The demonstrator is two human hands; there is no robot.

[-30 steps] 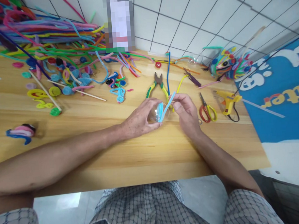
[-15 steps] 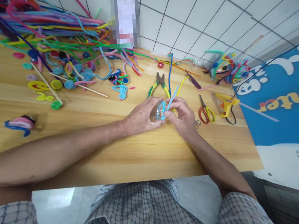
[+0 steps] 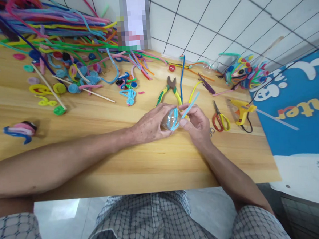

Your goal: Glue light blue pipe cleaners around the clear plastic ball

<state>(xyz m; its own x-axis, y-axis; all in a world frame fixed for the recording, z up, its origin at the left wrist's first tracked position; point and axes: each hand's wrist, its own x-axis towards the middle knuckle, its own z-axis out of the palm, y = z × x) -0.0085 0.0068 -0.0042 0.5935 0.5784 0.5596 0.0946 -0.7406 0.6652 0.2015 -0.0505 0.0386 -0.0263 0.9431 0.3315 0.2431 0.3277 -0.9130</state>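
My left hand (image 3: 153, 122) is wrapped round a clear plastic ball (image 3: 167, 123), holding it just above the wooden table. A light blue pipe cleaner (image 3: 176, 115) curves round the right side of the ball. Its free end sticks out up and to the right, pinched between the thumb and fingers of my right hand (image 3: 196, 123). Pliers (image 3: 171, 85) with green and yellow handles lie right behind my hands. To the right of my right hand are scissors (image 3: 220, 119) with red and yellow handles.
A yellow glue gun (image 3: 242, 112) stands at the right beside a blue printed sheet (image 3: 301, 120). Pipe cleaners (image 3: 68, 27) are heaped at the back left, with coiled pieces and sticks before them. A decorated ball (image 3: 236, 70) sits at the back right.
My right hand has moved slightly right, away from the ball, drawing the light blue pipe cleaner's end out with it. My left hand keeps its hold on the ball.
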